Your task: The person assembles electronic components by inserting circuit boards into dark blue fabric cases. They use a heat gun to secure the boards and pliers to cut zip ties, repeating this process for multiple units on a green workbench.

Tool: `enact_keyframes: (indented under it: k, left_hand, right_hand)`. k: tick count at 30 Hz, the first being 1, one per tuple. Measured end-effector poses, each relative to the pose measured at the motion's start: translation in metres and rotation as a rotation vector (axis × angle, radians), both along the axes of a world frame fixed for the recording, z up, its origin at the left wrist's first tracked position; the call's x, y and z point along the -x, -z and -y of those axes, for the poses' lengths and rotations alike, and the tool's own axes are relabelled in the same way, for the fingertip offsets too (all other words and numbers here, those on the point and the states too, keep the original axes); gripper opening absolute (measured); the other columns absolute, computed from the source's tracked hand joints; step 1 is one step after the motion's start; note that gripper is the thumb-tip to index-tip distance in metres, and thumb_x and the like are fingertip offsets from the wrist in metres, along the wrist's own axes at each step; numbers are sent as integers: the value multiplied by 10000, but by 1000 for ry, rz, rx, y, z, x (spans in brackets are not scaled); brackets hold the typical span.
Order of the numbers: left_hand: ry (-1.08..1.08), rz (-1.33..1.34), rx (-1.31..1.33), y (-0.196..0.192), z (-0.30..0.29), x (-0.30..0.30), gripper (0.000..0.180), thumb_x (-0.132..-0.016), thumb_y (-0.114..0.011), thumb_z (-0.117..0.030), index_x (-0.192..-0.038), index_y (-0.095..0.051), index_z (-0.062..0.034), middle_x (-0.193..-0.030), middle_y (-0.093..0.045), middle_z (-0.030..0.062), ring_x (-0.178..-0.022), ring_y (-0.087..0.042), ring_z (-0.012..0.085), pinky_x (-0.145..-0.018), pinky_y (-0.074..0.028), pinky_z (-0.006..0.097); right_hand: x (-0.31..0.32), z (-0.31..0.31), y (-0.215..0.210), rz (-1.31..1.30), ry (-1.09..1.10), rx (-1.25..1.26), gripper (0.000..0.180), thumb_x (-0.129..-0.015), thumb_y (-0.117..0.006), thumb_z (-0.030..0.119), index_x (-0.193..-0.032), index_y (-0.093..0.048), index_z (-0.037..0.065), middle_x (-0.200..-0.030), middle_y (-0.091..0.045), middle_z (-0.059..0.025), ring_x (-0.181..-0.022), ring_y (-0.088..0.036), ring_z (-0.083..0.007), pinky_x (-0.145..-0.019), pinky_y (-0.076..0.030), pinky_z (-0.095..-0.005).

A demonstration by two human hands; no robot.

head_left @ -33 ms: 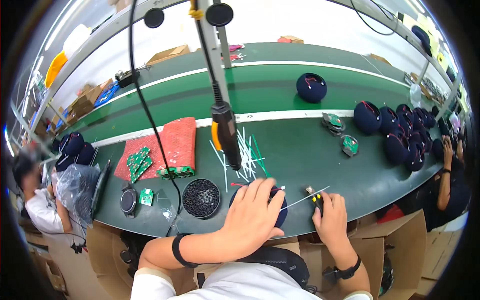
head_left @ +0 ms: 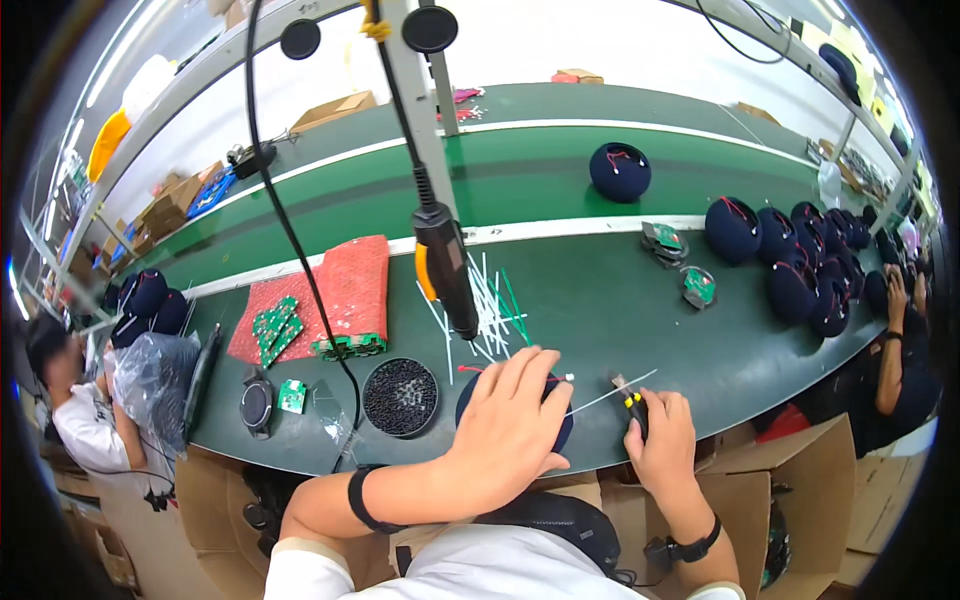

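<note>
Across a dark blue round shell [head_left: 565, 432] at the bench's near edge lies my left hand [head_left: 508, 415], open, with fingers stretched out and thumb apart. The hand hides most of the shell; a red wire [head_left: 470, 368] and a small white connector [head_left: 569, 377] show at its top. My right hand [head_left: 664, 440] is closed around cutting pliers [head_left: 634, 402] with black-and-yellow handles, their jaws pointing up and left. A thin white cable tie [head_left: 615, 390] slants between the shell and the plier jaws. I cannot tell whether the jaws touch it.
A black electric screwdriver [head_left: 446, 270] hangs above white and green cable ties [head_left: 490, 310]. Left stand a round tin of black screws [head_left: 401, 397], circuit boards [head_left: 277, 325] and pink bubble wrap [head_left: 355, 280]. More blue shells [head_left: 733, 230] crowd the right. Co-workers sit at both sides.
</note>
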State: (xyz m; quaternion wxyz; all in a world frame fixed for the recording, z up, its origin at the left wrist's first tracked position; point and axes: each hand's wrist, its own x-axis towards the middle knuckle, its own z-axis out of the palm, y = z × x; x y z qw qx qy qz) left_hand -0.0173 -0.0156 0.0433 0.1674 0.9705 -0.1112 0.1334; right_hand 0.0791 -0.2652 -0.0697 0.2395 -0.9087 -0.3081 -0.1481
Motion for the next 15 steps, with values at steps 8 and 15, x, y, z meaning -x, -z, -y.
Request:
enact_keyframes:
  k: [8,15]
  left_hand:
    - [99,-148,268,21,-11,-21,528,-712,-946,-157,-1156,-659,-154,-1331,-628,82,-1378,-534,325,-1196,-321,562]
    - [148,-137,366,23,-14,-23,486,-688,-955,-118,-1092,-689,-147,-1222,-673,53,-1346,-573,325,-1159,-351,509]
  right_hand:
    - [40,-6,-14,-277,-100,-277,464,-769,-893,124,-1142,-640,13,-1021,-701,-148,-904,-682,-352,-814,-544,-447]
    - [36,-16,-11,-331,-160,-443,452,-724,-842,26,-1158,-718,54,-980,-695,-115,-847,-707,-283,-768,-559,-398]
